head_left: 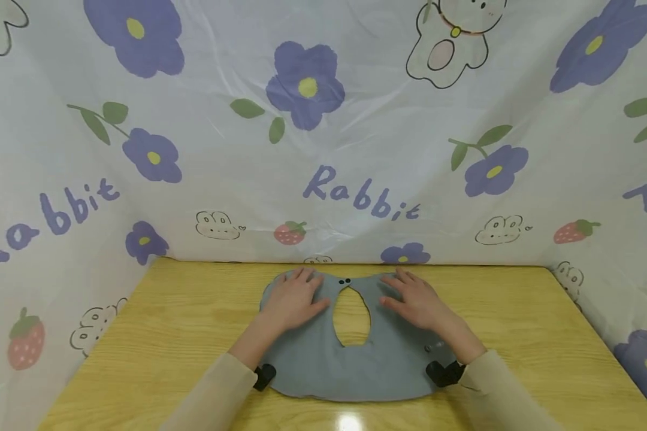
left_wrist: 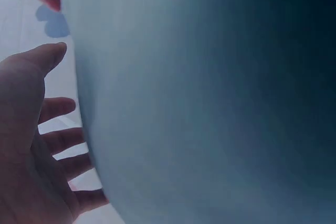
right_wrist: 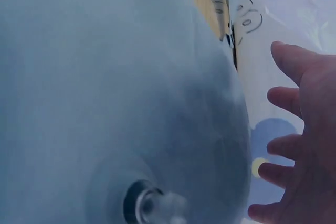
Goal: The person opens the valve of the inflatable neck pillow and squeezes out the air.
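A grey-blue cloth bib [head_left: 350,374] lies spread flat on the wooden table, its teardrop neck opening in the middle. Two small dark snap buttons [head_left: 344,281] sit at the top of that opening, where the straps meet. My left hand [head_left: 296,299] lies over the bib's upper left part with fingers extended. Over the upper right part is my right hand [head_left: 417,296], its fingers also straight and spread. In the right wrist view, a round dark-rimmed fitting with a clear piece [right_wrist: 147,203] shows on the cloth; its kind is unclear.
The wooden table [head_left: 140,341] extends to both sides of the bib. A white curtain [head_left: 221,155] printed with purple flowers, rabbits and strawberries stands behind the table and along both sides. Black wrist cameras [head_left: 444,374] overlap the bib's lower corners.
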Motion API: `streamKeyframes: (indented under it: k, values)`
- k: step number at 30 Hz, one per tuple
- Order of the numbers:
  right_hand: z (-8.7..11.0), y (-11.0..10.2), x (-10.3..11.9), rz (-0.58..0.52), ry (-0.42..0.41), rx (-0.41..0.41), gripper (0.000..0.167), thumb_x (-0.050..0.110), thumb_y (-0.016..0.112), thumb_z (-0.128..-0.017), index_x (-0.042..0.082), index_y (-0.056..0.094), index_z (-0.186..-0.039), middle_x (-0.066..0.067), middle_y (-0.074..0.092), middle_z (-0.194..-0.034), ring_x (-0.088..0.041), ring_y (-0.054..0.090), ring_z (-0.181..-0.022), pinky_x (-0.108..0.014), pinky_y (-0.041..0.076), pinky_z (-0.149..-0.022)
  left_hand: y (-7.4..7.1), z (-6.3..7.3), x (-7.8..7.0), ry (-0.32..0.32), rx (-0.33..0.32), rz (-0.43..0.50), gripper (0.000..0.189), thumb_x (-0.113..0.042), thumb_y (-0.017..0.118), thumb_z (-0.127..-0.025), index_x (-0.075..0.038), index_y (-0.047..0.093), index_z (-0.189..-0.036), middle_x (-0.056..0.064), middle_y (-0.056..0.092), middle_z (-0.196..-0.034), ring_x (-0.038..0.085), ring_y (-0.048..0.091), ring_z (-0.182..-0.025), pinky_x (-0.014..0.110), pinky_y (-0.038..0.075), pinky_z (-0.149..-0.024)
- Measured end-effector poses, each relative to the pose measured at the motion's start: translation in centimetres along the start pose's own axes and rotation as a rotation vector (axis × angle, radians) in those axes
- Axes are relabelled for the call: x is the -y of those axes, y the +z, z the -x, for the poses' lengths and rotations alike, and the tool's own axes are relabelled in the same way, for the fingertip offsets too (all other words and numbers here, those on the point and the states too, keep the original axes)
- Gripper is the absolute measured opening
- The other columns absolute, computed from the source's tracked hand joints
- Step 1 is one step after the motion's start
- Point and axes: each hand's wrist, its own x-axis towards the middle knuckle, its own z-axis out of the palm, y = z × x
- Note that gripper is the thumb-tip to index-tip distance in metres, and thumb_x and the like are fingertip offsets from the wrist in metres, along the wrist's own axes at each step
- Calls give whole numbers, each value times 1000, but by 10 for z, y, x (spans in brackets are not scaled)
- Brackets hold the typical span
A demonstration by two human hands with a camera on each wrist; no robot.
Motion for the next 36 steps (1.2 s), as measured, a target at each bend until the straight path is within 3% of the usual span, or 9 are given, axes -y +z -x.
streamKeyframes:
  k: [7,14,22,30,36]
  values:
    - [-3,7,-6,29,79,31,61,45,59,-104,8,51,-152,-35,29,-158,-57,30,-142,-77,28,-106,8,-5,1,-45,59,-17,70,-62,55,-100,-19,48,-155,15,42,-158,43,36,-146,69,33,-109]
    - [-5,15,-5,80,147,110,68,52,60,-101,12,48,-155,-31,27,-161,-53,23,-147,-81,21,-106,9,-8,0,-63,104,-32,70,-65,54,-98,-22,50,-154,13,42,-157,42,36,-145,73,32,-106]
    - [-6,17,-4,66,166,116,68,50,62,-100,11,49,-154,-30,27,-161,-52,20,-149,-83,17,-105,8,-11,2,-81,159,-37,71,-67,53,-98,-24,50,-154,11,42,-158,41,37,-145,73,33,-105]
    - [-6,19,-5,65,164,112,67,50,62,-100,11,49,-154,-30,29,-161,-52,22,-148,-82,19,-105,7,-15,4,-89,199,-22,72,-67,53,-98,-23,49,-155,10,42,-158,39,40,-143,72,34,-105]
    - [-6,17,-4,59,149,96,68,51,62,-100,11,49,-154,-30,30,-161,-52,23,-148,-82,19,-106,0,-12,4,-87,165,9,70,-62,58,-98,-18,52,-152,12,46,-155,41,42,-142,73,33,-106]
